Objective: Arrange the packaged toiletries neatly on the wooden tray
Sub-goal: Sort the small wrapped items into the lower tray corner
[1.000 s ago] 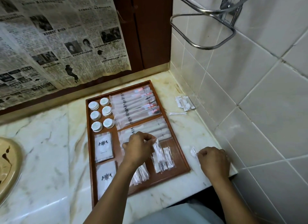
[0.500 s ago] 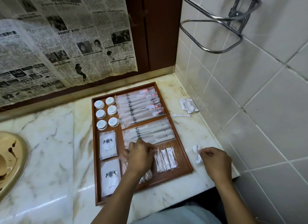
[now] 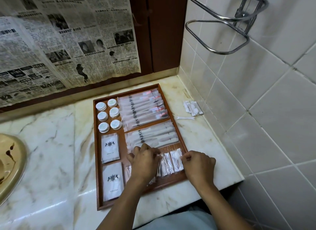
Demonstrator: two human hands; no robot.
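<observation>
A wooden tray (image 3: 95,144) lies on the marble counter. It holds several round white tins (image 3: 109,115), two stacks of long clear sachets (image 3: 143,108), two white square packets (image 3: 110,148) and clear cotton-swab packets (image 3: 168,163) at its near right corner. My left hand (image 3: 143,161) rests curled over the swab packets on their left side. My right hand (image 3: 196,163) pinches a swab packet (image 3: 177,158) over the tray's right edge, beside the others.
More swab packets (image 3: 192,107) and a loose swab packet (image 3: 185,118) lie on the counter right of the tray, by the tiled wall. A beige basin (image 3: 8,164) sits at left. Newspaper (image 3: 59,41) hangs behind; a chrome rack (image 3: 222,29) juts overhead.
My right hand lifted a swab packet from the counter and carried it left onto the tray's near right corner. My left hand stayed on the swab packets.
</observation>
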